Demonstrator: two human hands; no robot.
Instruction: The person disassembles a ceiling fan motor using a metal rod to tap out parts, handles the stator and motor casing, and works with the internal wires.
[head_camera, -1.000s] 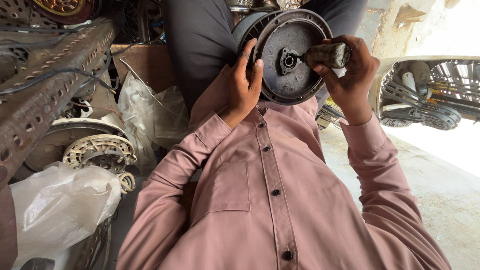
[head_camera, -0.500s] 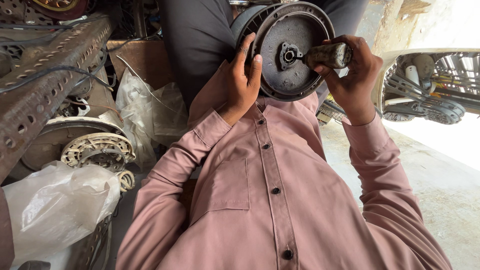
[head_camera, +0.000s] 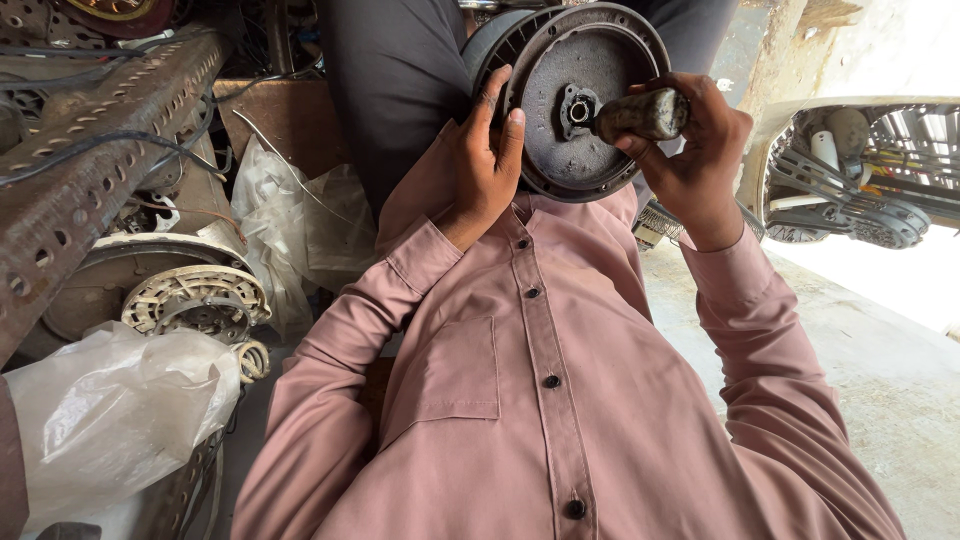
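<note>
Above the lap, close to the pink buttoned shirt, a round metal motor housing is held upright on its edge, with its flat grey face turned to the camera. The face is rough and dusty, the rim is ribbed with small slots, and a dark hub with a hole is seen in the centre. The left hand is pressed on the left rim, with fingers curled over the edge. A thick tool handle, worn and dirty, is clenched by the right hand, and its tip is touching the hub. At the left side, a crumpled plastic bag, a perforated rusty bar and a pale stator with copper windings are lying.
</note>
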